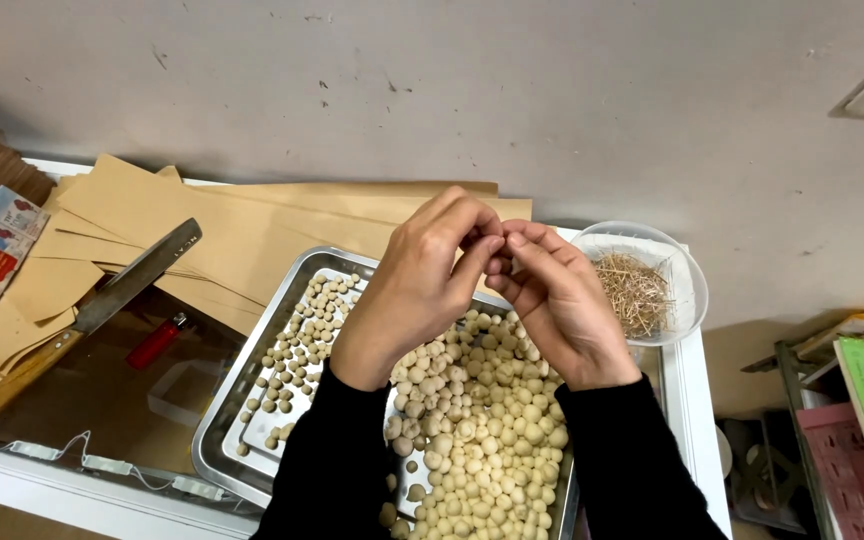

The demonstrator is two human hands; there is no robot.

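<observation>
Fingertips of left hand (420,290) and right hand (562,305) pinched together, touching above the metal tray (252,345); whatever they pinch is too small to tell. Pale round balls (482,420) heaped in tray below. Clear bowl of thin sticks (637,285) just right. Cleaver (102,305), red lighter (155,343) left.

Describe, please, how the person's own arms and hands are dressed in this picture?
Both arms wear long black sleeves of a plain, matte fabric that end at the wrists. The left hand and the right hand are bare: no gloves, rings, watch or bracelet show. The fingernails look short and unpainted. No markings or logos show on the sleeves.
</observation>
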